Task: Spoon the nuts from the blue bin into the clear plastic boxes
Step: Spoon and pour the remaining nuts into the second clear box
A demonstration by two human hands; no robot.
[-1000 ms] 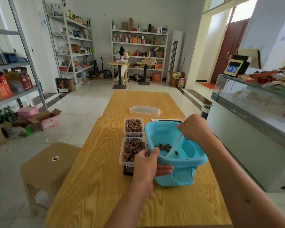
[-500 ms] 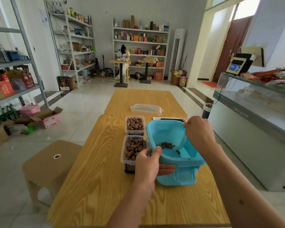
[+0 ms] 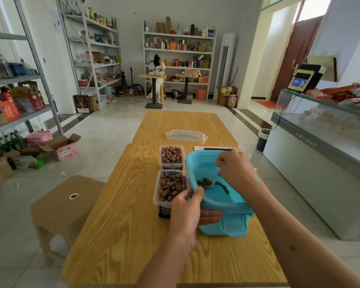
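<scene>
The blue bin (image 3: 224, 200) is tipped toward the left on the wooden table (image 3: 121, 215). My left hand (image 3: 187, 210) grips its near left rim, thumb over the edge and fingers underneath. My right hand (image 3: 235, 169) holds a clear plastic spoon (image 3: 211, 179) inside the bin, its bowl loaded with dark nuts (image 3: 204, 182). A few more nuts (image 3: 222, 188) lie on the bin's floor. Two clear plastic boxes stand just left of the bin: the near one (image 3: 170, 188) and the far one (image 3: 172, 155), both filled with brown nuts.
A clear lid with a blue strip (image 3: 186, 136) lies farther back on the table, and papers (image 3: 214, 148) sit behind the bin. A wooden stool (image 3: 69, 200) stands left of the table. A glass counter (image 3: 320, 146) runs along the right.
My right hand has drawn the spoon up and to the left inside the bin, gathering nuts into its bowl. The left hand keeps its grip on the rim.
</scene>
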